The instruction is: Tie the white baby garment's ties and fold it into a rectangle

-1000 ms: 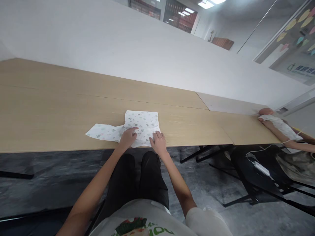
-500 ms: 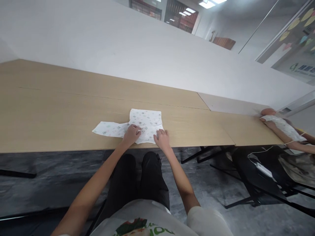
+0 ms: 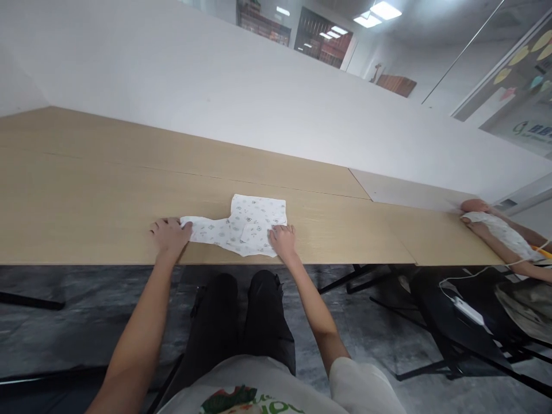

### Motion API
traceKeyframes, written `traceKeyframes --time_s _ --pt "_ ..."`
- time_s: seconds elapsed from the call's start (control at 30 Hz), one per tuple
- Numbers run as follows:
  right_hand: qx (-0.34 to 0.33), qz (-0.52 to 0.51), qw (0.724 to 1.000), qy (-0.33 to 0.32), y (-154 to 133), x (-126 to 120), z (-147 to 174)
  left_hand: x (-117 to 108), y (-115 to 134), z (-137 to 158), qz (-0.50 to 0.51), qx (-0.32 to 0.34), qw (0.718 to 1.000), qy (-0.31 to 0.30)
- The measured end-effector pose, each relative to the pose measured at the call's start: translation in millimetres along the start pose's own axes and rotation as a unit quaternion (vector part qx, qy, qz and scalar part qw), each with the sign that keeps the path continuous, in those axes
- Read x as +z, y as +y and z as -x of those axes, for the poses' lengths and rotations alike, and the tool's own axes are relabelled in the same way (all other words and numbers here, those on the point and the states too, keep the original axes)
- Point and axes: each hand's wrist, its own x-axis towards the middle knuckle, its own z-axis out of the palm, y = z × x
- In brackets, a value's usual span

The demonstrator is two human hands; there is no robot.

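A small white printed baby garment [image 3: 259, 215] lies on the wooden table, its body partly folded over and one sleeve stretched out to the left. My left hand [image 3: 169, 237] rests at the end of that sleeve with fingers spread on the tabletop; its thumb side covers the cuff. On the lower right edge of the cloth lies my right hand [image 3: 283, 239], palm down, fingers stretched out over the fabric. Neither hand visibly pinches the cloth.
The long table [image 3: 107, 190] runs along a white wall [image 3: 194, 98]. At the far right another person's arms [image 3: 485, 230] rest on a white cloth [image 3: 502, 234]. Black folding chairs [image 3: 457, 322] stand below, one with a white power strip [image 3: 469, 311] and cable.
My left hand has moved left from the garment's middle to the sleeve end. A small folded flap now shows where it was. My right hand stays at the right edge.
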Motion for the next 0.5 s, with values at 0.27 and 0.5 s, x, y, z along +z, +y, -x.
traceKeyframes --time_s 0.27,0.5 --pt "0.064 -0.174 0.982 -0.033 -15.1 -6.9 -17.8 -16.9 77.9 13.1 0.16 0.125 0.979 -0.01" --pt "0.195 -0.538 0.815 -0.086 -29.3 3.5 -44.6 16.6 160.5 85.0 0.173 0.326 0.919 -0.138"
